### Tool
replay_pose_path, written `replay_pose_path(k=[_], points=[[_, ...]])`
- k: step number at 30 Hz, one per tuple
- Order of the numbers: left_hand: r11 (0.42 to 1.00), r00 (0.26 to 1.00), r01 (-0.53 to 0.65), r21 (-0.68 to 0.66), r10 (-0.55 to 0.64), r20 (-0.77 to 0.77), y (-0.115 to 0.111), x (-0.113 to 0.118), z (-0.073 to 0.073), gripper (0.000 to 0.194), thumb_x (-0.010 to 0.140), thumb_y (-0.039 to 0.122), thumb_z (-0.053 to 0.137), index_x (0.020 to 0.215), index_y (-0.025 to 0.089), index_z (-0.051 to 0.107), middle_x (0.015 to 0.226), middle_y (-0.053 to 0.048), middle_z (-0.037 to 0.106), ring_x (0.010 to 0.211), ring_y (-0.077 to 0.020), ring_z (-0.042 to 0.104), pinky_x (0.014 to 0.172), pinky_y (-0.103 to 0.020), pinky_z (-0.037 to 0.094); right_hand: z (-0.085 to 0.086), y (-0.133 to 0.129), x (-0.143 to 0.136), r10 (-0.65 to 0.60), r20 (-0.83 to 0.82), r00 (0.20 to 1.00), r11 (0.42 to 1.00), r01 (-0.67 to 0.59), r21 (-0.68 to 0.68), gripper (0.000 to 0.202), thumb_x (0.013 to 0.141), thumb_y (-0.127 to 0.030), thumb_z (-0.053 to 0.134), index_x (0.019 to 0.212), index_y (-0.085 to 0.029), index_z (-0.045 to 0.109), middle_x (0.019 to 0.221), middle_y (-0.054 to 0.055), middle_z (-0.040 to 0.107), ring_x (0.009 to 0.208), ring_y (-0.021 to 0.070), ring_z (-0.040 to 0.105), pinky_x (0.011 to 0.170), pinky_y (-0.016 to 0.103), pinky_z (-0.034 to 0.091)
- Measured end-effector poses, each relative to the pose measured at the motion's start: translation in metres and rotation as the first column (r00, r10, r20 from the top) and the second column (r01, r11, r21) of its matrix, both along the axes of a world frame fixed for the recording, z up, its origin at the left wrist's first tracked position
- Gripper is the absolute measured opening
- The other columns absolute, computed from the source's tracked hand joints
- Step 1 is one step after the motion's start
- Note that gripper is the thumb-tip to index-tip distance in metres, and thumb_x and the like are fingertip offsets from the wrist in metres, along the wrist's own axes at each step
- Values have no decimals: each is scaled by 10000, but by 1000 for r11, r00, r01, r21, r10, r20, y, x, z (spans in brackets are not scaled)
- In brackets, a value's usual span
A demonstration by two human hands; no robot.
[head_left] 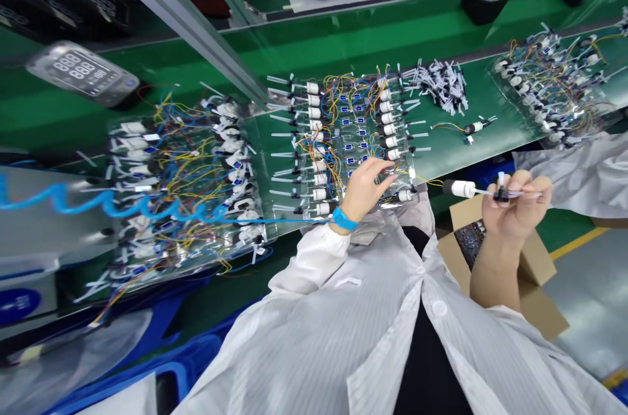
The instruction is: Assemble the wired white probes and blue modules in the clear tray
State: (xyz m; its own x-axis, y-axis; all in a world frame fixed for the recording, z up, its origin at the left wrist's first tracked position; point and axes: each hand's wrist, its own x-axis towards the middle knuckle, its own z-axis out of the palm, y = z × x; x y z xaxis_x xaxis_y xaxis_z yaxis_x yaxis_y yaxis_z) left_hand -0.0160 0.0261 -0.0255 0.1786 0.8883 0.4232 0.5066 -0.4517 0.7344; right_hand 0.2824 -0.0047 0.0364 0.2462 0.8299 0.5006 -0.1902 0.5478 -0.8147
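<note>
My right hand (515, 205) pinches the thin clear tube of a small white-and-black motor pump (461, 188), close to a black fitting (501, 194) on that tube. The pump is held off to the right, past the bench edge, and its yellow wires (422, 179) run left toward the tray. Over the lower right part of a clear plastic tray (349, 184) is my left hand (366, 189), thumb and index finger apart near the wires. Rows of similar white pumps (387, 118) with tubes, coloured wires and small blue-marked parts fill this tray. A blue band (344, 218) circles my left wrist.
More filled trays lie left (186, 186) and far right (554, 88). A pile of white tube pieces (441, 84) and a single pump (473, 127) rest on the green bench (446, 163). A coiled blue cord (161, 207) stretches leftward. An open cardboard box (537, 258) stands below.
</note>
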Motion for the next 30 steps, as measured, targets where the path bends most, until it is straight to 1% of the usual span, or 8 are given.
replay_pose_path(k=[4,8,13,16,20,22,26,30], points=[[999,1000,-15,-31,15,14,8,0,-2,164,1035,300,692,1053,187,809,1051,-96,817,969,-215,747,923,-372,574,3,9,-17,22,15,1000,998,-21,-56,294,929,-539,808,862,-321,624,743,-19,510,651,175,566,590,337,531],[977,990,-106,-184,121,74,17,-7,-3,225,1033,362,683,1040,182,818,990,-74,825,846,-193,723,832,-327,538,-2,30,-45,169,241,956,960,-104,-260,197,1040,-497,664,978,-314,624,801,-23,580,568,136,506,563,312,484],[940,974,-104,-324,162,157,27,-13,-8,356,1037,498,634,984,176,777,858,-27,769,740,-164,646,716,-286,472,-20,65,-84,296,774,560,954,-136,-267,139,1010,-370,708,992,-233,725,957,42,731,846,205,675,824,361,547],[934,971,-83,-349,155,184,31,-13,-11,391,1032,528,630,913,178,754,800,-14,724,714,-159,609,698,-286,450,-29,78,-102,273,861,429,962,-127,-241,99,974,-316,750,1022,-230,762,1042,58,763,966,234,708,883,361,545],[932,961,-65,-356,155,228,33,-12,-13,461,1057,555,572,855,174,733,779,-16,698,726,-163,595,708,-293,455,-33,82,-115,263,921,288,965,-78,-251,54,970,-261,731,978,-240,780,1027,51,783,940,232,718,811,341,532],[935,956,-72,-348,164,243,34,-12,-12,492,1061,570,557,835,172,736,785,-25,705,748,-172,606,724,-297,469,-32,81,-117,257,932,254,966,-59,-250,76,970,-228,703,975,-240,779,1025,53,789,929,231,720,790,336,524],[930,938,-90,-356,199,284,33,-13,-8,458,1053,558,582,991,166,810,912,-58,779,813,-186,661,771,-301,514,-32,79,-114,267,920,287,963,-50,-264,95,957,-200,682,988,-236,764,1044,54,795,953,237,729,818,338,524],[919,922,-88,-383,220,318,31,-12,-7,446,1045,547,606,1076,165,834,888,-58,791,711,-162,637,699,-287,509,-34,81,-108,282,912,297,959,-64,-275,88,949,-200,679,984,-232,754,1042,53,798,960,246,734,825,345,519]])
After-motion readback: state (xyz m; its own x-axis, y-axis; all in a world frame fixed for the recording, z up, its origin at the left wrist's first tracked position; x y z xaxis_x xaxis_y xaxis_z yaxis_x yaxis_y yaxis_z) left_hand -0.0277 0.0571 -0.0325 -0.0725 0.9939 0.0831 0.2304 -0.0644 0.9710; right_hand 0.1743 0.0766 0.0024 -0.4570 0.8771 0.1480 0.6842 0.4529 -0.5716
